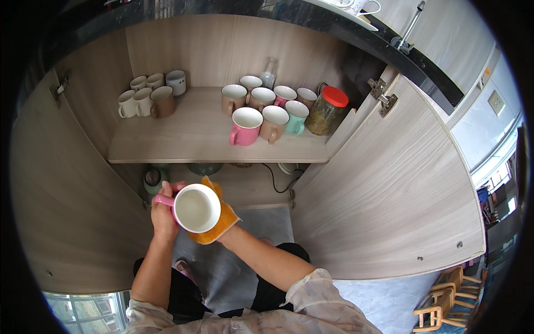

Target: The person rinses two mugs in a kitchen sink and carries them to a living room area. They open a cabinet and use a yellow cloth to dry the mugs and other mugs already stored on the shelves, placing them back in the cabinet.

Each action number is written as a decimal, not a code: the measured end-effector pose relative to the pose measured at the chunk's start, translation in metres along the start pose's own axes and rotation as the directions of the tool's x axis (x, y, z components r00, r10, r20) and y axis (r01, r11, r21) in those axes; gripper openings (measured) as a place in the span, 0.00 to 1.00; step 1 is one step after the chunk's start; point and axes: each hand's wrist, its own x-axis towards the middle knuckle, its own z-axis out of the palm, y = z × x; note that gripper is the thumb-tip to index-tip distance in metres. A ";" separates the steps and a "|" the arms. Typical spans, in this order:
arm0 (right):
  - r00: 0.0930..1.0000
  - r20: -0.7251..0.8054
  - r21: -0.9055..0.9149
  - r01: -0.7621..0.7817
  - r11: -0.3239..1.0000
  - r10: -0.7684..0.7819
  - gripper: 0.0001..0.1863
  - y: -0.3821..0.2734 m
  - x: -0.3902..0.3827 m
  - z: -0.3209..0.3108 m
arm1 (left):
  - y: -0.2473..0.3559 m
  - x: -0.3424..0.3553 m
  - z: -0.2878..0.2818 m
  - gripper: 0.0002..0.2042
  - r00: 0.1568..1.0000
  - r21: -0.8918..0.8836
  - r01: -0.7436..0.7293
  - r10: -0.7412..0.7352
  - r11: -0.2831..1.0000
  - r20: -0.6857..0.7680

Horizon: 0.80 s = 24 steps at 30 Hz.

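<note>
A pink mug [197, 208] with a white inside is held between my two hands, its open top facing up toward me. My left hand [164, 214] is closed around the pink handle side. On the mug's other side my right hand [225, 231] presses an orange cloth [214, 229] against the wall; the cloth and mug hide most of its fingers. Ahead, on the cabinet shelf [189, 136], a pink mug [246, 127], brown mugs [274, 123] and a mint green mug [296, 116] stand grouped toward the right.
Several white and brown mugs [162, 102] stand at the shelf's left. A red-lidded jar [328, 111] and a clear glass [268, 72] are at the right. Open cabinet doors [389, 183] flank me. Below the shelf are a green jar [154, 179] and a black cord [273, 181].
</note>
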 end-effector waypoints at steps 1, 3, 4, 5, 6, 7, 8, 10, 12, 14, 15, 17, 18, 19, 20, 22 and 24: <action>0.999 0.049 0.014 0.004 1.000 -0.005 0.19 -0.003 -0.009 0.016 | -0.005 -0.001 0.000 0.21 0.999 -0.031 0.043 -0.043 0.999 -0.015; 1.000 -0.023 0.104 0.005 0.995 -0.003 0.18 -0.006 -0.003 0.011 | -0.006 -0.003 0.004 0.17 0.997 -0.031 0.073 -0.073 0.997 -0.008; 0.998 -0.061 0.150 0.008 0.989 0.001 0.17 -0.007 -0.002 0.010 | -0.013 -0.001 0.003 0.15 1.000 0.017 -0.009 0.009 1.000 -0.005; 0.987 -0.141 0.092 0.089 0.992 -0.076 0.17 -0.006 -0.013 0.008 | -0.026 0.005 0.000 0.14 0.996 0.064 -0.091 0.091 0.994 0.001; 0.986 -0.136 0.085 0.104 0.991 -0.092 0.16 -0.010 -0.015 0.009 | -0.028 0.006 0.005 0.12 0.985 0.105 -0.171 0.171 0.980 0.011; 0.986 -0.131 0.077 0.118 0.990 -0.107 0.16 -0.013 -0.016 0.010 | -0.026 0.006 0.006 0.07 0.983 0.184 -0.162 0.174 0.970 -0.054; 0.985 -0.124 0.070 0.130 0.989 -0.120 0.15 -0.015 -0.016 0.010 | -0.024 0.004 0.009 0.06 0.961 0.291 -0.230 0.264 0.929 -0.081; 0.992 -0.054 0.043 0.113 0.993 -0.110 0.15 -0.017 -0.009 -0.001 | -0.014 -0.001 0.020 0.05 0.891 0.496 -0.346 0.444 0.797 -0.093; 0.996 -0.033 0.071 0.085 0.994 -0.083 0.14 -0.019 -0.003 -0.011 | -0.007 -0.003 0.021 0.11 0.759 0.664 -0.537 0.641 0.521 0.111; 0.997 -0.059 0.153 0.049 0.987 -0.040 0.13 -0.019 0.000 -0.017 | 0.000 -0.001 0.006 0.14 0.610 0.713 -0.688 0.643 0.139 0.463; 0.993 -0.106 0.074 0.064 0.995 -0.056 0.13 -0.020 0.000 -0.016 | 0.005 -0.006 0.010 0.15 0.637 0.741 -0.664 0.594 0.098 0.492; 0.977 -0.192 -0.086 0.082 0.993 -0.097 0.13 -0.022 0.000 -0.013 | 0.014 -0.016 0.012 0.11 0.715 0.777 -0.621 0.476 0.097 0.512; 0.990 -0.131 -0.033 0.053 0.998 -0.057 0.13 -0.025 -0.001 -0.020 | 0.018 -0.021 0.015 0.09 0.745 0.789 -0.607 0.415 0.097 0.522; 0.998 -0.066 0.018 0.019 1.000 -0.018 0.13 -0.028 -0.002 -0.031 | 0.024 -0.025 0.017 0.07 0.782 0.809 -0.581 0.342 0.094 0.522; 1.000 0.001 0.067 -0.019 0.998 0.019 0.13 -0.029 -0.002 -0.041 | 0.028 -0.028 0.018 0.07 0.803 0.810 -0.571 0.296 0.134 0.518; 0.998 -0.063 -0.005 0.008 1.000 -0.009 0.14 -0.028 -0.002 -0.033 | 0.036 -0.035 0.013 0.06 0.846 0.824 -0.529 0.200 0.201 0.494; 0.991 -0.132 -0.064 0.026 0.998 -0.034 0.14 -0.028 -0.004 -0.025 | 0.042 -0.036 0.011 0.05 0.838 0.790 -0.545 0.147 0.281 0.526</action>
